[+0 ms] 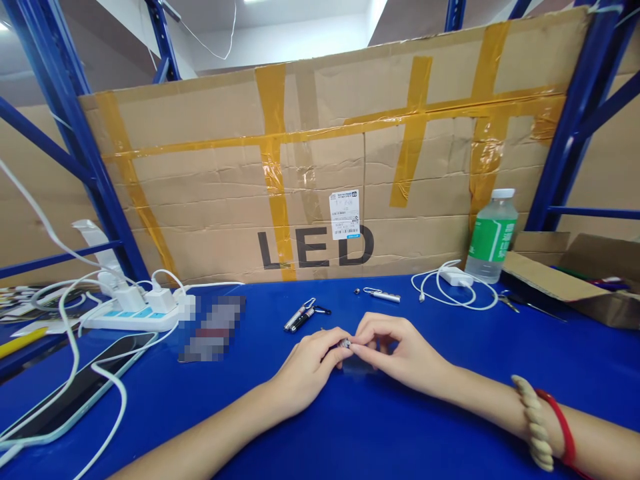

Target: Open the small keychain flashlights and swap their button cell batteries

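Above the blue tabletop, a small silvery part [345, 343] is pinched between the fingertips of both hands; its kind is mostly hidden. My left hand [307, 367] grips it with thumb and forefinger from the left. From the right, the thumb and forefinger of my right hand [403, 347] close on the same part. Just beyond my left hand lie a silver pen-shaped tube with a clip ring [296, 317] and a black one [303, 320], side by side. Past my right hand rests another silver tube [385, 296], with a tiny dark piece [357, 291] beside it.
A power strip [145, 319] with white cables and a phone [85, 387] occupy the left. At the right stand a bottle [493, 237], a coiled cable with a white adapter [456, 277], keys [509, 303] and an open cardboard box [555, 270]. A tall cardboard sheet [220, 200] closes the back.
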A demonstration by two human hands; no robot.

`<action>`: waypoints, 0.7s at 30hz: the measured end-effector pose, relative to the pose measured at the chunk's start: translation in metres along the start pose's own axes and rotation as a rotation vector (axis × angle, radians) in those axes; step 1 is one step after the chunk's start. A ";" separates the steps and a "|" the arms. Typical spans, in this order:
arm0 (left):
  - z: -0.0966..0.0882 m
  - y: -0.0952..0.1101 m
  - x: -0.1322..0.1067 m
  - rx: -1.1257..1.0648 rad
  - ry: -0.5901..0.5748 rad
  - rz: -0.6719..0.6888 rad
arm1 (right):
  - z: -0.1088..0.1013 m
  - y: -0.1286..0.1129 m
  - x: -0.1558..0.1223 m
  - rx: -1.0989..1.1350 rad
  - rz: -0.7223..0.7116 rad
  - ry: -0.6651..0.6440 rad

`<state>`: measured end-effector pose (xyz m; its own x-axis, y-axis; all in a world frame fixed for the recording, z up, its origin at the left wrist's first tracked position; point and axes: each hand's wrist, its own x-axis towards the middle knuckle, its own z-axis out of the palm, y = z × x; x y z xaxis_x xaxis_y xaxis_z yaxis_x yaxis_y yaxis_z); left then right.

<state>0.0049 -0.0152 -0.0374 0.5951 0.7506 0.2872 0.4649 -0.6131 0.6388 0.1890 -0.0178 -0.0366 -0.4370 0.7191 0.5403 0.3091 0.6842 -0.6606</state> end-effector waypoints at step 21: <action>-0.001 0.003 0.001 -0.128 0.209 -0.113 | -0.034 0.047 0.011 -0.700 0.376 0.085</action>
<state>0.0063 -0.0155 -0.0345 0.3897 0.8551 0.3420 0.4261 -0.4967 0.7561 0.2269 0.0262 -0.0440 -0.1409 0.9041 0.4035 0.8939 0.2914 -0.3406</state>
